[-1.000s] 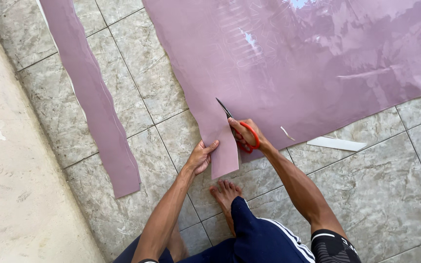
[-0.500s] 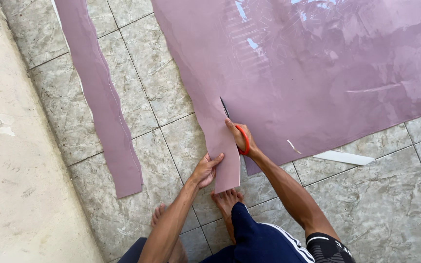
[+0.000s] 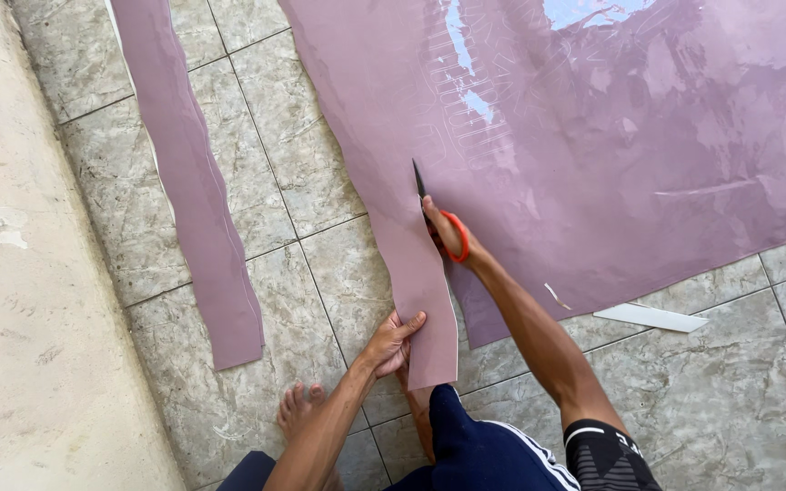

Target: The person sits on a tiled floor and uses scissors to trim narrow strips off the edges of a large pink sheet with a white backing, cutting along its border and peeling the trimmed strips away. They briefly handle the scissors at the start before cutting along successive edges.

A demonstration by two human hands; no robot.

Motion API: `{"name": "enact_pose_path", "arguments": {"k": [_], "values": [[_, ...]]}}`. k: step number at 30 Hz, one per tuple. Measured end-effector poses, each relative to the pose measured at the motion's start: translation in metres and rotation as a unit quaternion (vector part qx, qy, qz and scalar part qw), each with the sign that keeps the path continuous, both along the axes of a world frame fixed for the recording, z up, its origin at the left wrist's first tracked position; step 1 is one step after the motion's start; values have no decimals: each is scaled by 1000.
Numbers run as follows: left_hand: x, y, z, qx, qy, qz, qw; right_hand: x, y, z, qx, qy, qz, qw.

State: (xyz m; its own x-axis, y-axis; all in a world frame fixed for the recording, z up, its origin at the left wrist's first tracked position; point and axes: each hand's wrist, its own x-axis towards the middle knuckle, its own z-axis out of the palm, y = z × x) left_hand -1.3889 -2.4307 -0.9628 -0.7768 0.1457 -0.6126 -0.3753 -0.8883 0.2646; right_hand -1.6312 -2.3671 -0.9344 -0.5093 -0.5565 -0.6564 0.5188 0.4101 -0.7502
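A large mauve glossy sheet [image 3: 593,136] lies spread on the tiled floor. My right hand [image 3: 446,229] grips red-handled scissors [image 3: 438,218] whose dark blades point away from me into a cut along the sheet's left side. A narrow strip [image 3: 416,273], partly cut free from the sheet, runs back toward me. My left hand [image 3: 395,341] presses on the near end of that strip, fingers spread over its edge.
A separate long mauve strip [image 3: 197,200] lies on the tiles to the left. A pale concrete ledge [image 3: 29,300] borders the left side. A white paper offcut [image 3: 652,317] lies by the sheet's near edge. My bare foot [image 3: 297,409] and dark shorts [image 3: 493,450] are at the bottom.
The scissors have travelled further up into the sheet, lengthening the cut strip. My left hand has shifted to hold the strip's near end, and the view has tilted forward.
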Motion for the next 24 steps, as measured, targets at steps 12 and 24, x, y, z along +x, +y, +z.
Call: {"name": "enact_pose_path", "arguments": {"k": [12,24], "values": [[15,1,4,-1,26,-8,1000,-12,1,15,16,65,51,996],[31,10,11,10,25,-30,999,-5,-36,-2,47,197,16,979]]}}
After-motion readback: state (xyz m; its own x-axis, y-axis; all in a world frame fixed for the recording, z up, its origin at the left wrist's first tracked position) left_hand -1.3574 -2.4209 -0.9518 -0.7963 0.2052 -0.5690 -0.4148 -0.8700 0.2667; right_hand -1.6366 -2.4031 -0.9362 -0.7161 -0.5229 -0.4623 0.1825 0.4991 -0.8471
